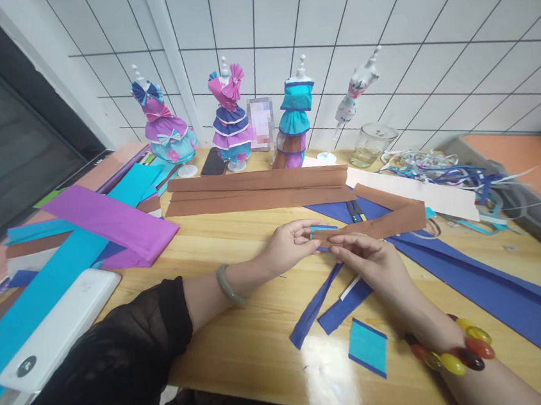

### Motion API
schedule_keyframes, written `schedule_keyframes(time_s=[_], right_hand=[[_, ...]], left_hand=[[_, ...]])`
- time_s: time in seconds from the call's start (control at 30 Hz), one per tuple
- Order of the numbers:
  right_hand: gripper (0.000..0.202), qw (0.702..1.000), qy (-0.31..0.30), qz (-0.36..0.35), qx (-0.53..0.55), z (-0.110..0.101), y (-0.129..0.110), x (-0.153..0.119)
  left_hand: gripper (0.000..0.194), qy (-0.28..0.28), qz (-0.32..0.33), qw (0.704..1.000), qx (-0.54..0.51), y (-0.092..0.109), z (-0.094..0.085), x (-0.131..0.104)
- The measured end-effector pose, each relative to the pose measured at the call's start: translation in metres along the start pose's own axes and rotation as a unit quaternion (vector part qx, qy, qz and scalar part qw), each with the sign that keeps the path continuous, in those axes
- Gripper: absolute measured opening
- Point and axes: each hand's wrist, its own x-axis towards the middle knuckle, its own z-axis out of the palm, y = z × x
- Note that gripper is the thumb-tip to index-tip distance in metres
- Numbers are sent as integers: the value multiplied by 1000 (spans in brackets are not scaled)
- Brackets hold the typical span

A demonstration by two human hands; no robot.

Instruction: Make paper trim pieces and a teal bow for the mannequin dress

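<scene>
My left hand (288, 250) pinches the end of a folded brown strip (395, 220) together with a small turquoise piece (324, 228) edged in dark blue. Fingertips of my right hand (376, 263) are closed on the same brown strip, close beside the left ones. From there the strip runs right and doubles back. Below my hands lie two narrow dark blue strips (315, 310), a thin white strip (350, 287) and another turquoise piece with blue edges (368, 348). Behind the brown strip, scissors (356, 211) are partly hidden.
Wide brown strips (259, 191) lie across the table's back. A long blue strip (491, 282) stretches right. Purple (113, 222) and turquoise sheets and a white power bank (59, 331) are left. Several small dress forms (230, 123), a glass jar (374, 143) and tangled scraps (435, 166) stand behind.
</scene>
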Motion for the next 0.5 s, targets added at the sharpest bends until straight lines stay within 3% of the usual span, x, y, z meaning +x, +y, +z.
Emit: schedule_keyframes(time_s=[0.5], right_hand=[[23,999,-4,-36,-19,-2,1,1]], left_hand=[[56,11,15,999,-40,5,3,-3]])
